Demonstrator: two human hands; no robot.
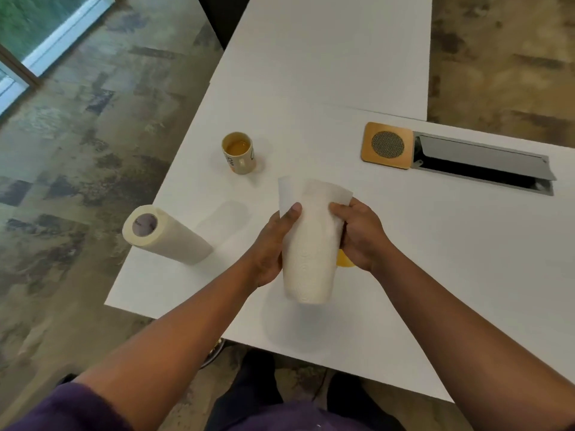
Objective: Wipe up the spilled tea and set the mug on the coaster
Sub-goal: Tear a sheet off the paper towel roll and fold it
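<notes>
Both hands, left [270, 247] and right [361, 236], grip a white paper towel sheet [309, 244] held lengthwise above the desk [435, 244], the orange tea puddle [343, 261] directly beneath the right grip.

Mug [239, 153]: dark printed lettering on outer wall, partly visible, blurred; not legible. Paper towel roll [165, 234]: faint mark inside core, unreadable. No other text, numbers, brand marks discernible.

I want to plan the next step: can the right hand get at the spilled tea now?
Probably yes, once lowered. The spilled tea lies on the table just under the right hand, nothing between, but both hands hold the paper towel above it.
</notes>
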